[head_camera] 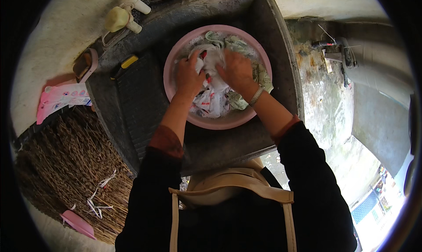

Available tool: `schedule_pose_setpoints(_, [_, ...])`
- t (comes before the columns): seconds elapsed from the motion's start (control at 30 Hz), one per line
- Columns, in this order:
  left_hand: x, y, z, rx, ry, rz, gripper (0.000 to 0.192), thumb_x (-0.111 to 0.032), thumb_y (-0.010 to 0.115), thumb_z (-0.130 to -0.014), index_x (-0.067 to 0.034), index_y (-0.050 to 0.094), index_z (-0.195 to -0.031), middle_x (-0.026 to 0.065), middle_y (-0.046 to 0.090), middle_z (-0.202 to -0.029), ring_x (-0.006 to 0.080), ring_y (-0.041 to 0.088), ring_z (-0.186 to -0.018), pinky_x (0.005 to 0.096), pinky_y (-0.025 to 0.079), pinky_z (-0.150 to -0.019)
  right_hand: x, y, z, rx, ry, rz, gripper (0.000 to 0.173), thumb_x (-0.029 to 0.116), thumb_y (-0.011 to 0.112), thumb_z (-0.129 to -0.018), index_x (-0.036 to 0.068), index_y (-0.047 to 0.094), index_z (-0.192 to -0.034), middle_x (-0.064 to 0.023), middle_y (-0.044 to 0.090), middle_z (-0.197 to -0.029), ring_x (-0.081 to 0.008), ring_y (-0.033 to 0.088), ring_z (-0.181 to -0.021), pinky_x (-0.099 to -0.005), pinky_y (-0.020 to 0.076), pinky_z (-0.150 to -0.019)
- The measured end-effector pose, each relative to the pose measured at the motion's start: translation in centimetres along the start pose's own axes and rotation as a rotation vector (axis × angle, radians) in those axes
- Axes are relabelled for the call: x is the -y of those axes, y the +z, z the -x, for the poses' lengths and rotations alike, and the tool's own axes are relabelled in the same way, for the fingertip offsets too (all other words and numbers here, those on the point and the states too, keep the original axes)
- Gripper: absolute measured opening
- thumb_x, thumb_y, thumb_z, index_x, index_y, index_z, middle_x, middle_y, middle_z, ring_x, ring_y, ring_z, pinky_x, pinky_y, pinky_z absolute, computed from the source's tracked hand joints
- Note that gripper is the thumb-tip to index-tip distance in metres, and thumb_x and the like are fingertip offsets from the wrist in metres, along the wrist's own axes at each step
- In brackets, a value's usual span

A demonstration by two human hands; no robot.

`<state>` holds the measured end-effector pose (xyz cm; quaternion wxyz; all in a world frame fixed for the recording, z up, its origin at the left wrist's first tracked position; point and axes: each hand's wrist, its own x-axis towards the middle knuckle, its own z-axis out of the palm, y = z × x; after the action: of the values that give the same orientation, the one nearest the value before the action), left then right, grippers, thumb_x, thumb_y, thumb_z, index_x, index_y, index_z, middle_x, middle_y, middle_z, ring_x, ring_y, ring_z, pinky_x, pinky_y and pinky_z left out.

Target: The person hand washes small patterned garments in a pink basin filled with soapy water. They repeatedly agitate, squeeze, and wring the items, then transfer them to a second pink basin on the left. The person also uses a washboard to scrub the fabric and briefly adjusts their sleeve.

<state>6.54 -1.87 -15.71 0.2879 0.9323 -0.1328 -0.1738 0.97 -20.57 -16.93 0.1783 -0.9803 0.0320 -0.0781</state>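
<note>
A round pink plastic basin (217,126) stands in a dark stone sink and holds soapy water. White wet cloth with red marks (211,102) lies bunched in its middle, and green patterned cloth (262,79) lies along the right side. On the left part of the white cloth, my left hand (190,74) has its fingers curled into the fabric. My right hand (238,70), with a metal band on the wrist, grips the cloth from the right. Both sets of fingertips are partly hidden by fabric.
The sink's ribbed washboard (141,97) is left of the basin, with a yellow-handled brush or tool (129,62) at its upper edge. A tap (127,16), a soap dish (85,64) and a pink-white packet (64,98) are by the wall. Bundled dry stalks (72,166) stand lower left.
</note>
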Motion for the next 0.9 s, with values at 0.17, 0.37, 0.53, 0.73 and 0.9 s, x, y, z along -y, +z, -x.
schedule_pose_setpoints(0.17, [0.9, -1.8, -0.5, -0.046, -0.347, 0.831, 0.043, -0.029, 0.071, -0.086, -0.007, 0.056, -0.12, 0.0067, 0.063, -0.097, 0.0181, 0.061, -0.071, 0.0332, 0.049, -0.058, -1.1, -0.4, -1.4, 0.266, 0.257, -0.324, 0.036, 0.027, 0.062, -0.084, 0.003, 0.065, -0.11, -0.0201, 0.069, -0.091, -0.0326, 0.068, -0.089, -0.0506, 0.0502, -0.085])
schedule_pose_setpoints(0.37, [0.2, -3.1, 0.0, 0.167, -0.659, 1.644, 0.045, -0.047, 0.067, -0.089, -0.01, 0.063, -0.113, 0.0049, 0.066, -0.098, 0.018, 0.064, -0.084, 0.0324, 0.052, -0.067, 4.0, -3.6, -0.1, 0.096, 0.071, -0.685, 0.03, 0.033, 0.062, -0.083, 0.004, 0.062, -0.091, -0.0188, 0.07, -0.094, -0.0309, 0.07, -0.08, -0.0464, 0.0528, -0.082])
schedule_pose_setpoints(0.53, [-3.8, 1.4, 1.6, 0.065, -0.798, 1.639, 0.045, -0.047, 0.064, -0.089, -0.015, 0.06, -0.121, 0.0011, 0.066, -0.103, 0.0162, 0.064, -0.088, 0.0335, 0.05, -0.071, 7.4, -1.4, -2.3, 0.07, 0.443, -0.217, 0.038, 0.044, 0.061, -0.086, 0.006, 0.061, -0.083, -0.0163, 0.068, -0.073, -0.0321, 0.068, -0.069, -0.0459, 0.0526, -0.069])
schedule_pose_setpoints(0.73, [-2.4, 0.3, 2.3, -0.005, -0.815, 1.553, 0.042, -0.042, 0.064, -0.09, -0.01, 0.06, -0.117, 0.0046, 0.066, -0.101, 0.0192, 0.065, -0.086, 0.0324, 0.051, -0.067, 9.5, -1.9, 0.2, 0.022, 0.264, -0.321, 0.037, 0.044, 0.064, -0.082, 0.007, 0.062, -0.081, -0.0151, 0.066, -0.069, -0.0339, 0.066, -0.065, -0.0454, 0.0496, -0.07])
schedule_pose_setpoints(0.9, [-3.2, 0.7, 2.8, 0.08, -0.766, 1.541, 0.041, -0.045, 0.058, -0.092, -0.008, 0.062, -0.109, 0.0051, 0.064, -0.09, 0.0177, 0.062, -0.072, 0.0311, 0.052, -0.062, 9.4, -2.8, -0.1, 0.016, 0.336, -0.435, 0.032, 0.038, 0.066, -0.079, 0.007, 0.062, -0.082, -0.0154, 0.065, -0.069, -0.0347, 0.066, -0.067, -0.0468, 0.0496, -0.071])
